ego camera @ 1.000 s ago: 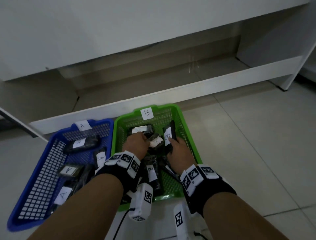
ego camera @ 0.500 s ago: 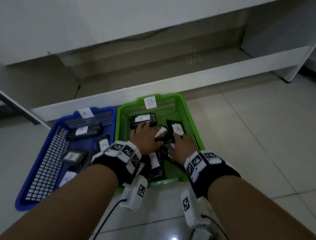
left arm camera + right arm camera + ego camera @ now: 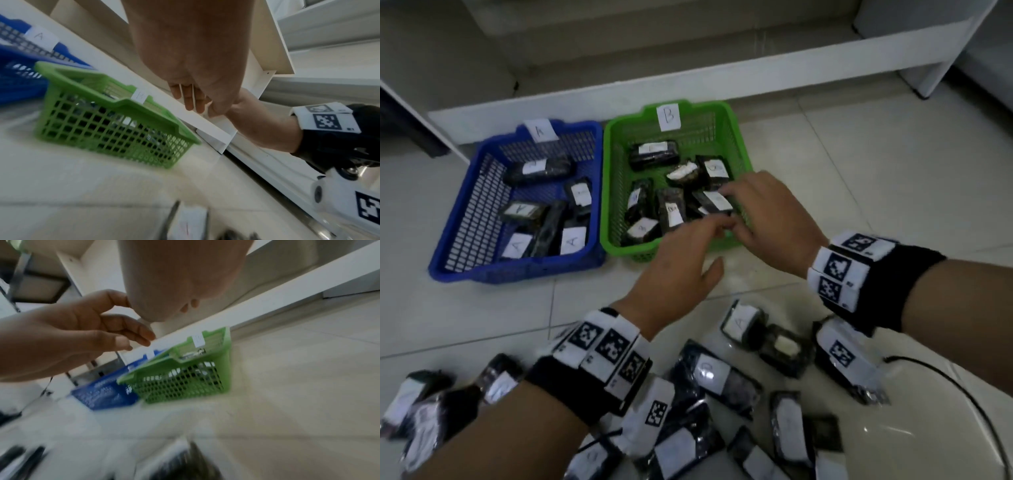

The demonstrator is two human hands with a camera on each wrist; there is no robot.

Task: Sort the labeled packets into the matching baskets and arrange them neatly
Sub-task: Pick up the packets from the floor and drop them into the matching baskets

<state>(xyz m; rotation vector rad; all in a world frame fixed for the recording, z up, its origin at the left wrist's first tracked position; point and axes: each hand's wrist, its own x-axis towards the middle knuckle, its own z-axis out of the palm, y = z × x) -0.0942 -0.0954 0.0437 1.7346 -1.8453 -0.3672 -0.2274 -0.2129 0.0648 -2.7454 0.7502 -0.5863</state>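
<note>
A blue basket (image 3: 465,219) tagged A is seen on the tiled floor (image 3: 859,171) at the left, with several dark packets lying inside it, white labels up; the letter A is legible on at least three of them. Touching its right side stands a green basket (image 3: 738,137) tagged B, in which a further cluster of packets (image 3: 671,205) is laid at mixed angles, some overlapping. Their label letters are mostly too blurred to be read. Both baskets are set just in front of a white shelf base (image 3: 654,85).

The left hand (image 3: 681,270) is held above the floor just in front of the green basket's near rim, its fingers extended, loosely together and slightly bent, with the thumb spread to the side. Nothing is held in it. Just to its right, the right hand (image 3: 767,212) is held over the green basket's near right corner, fingers relaxed and gently curved, apparently empty; whether its fingertips touch the packet beneath cannot be told. The fingertips of the two hands are close together, almost meeting.

Nearer the person, a loose pile of unsorted packets (image 3: 709,377) is spread across the floor beneath both wrists, from far left to right. One packet (image 3: 739,320) in the pile is marked A. A black cable (image 3: 945,383) is seen curving over the floor at the far right.
</note>
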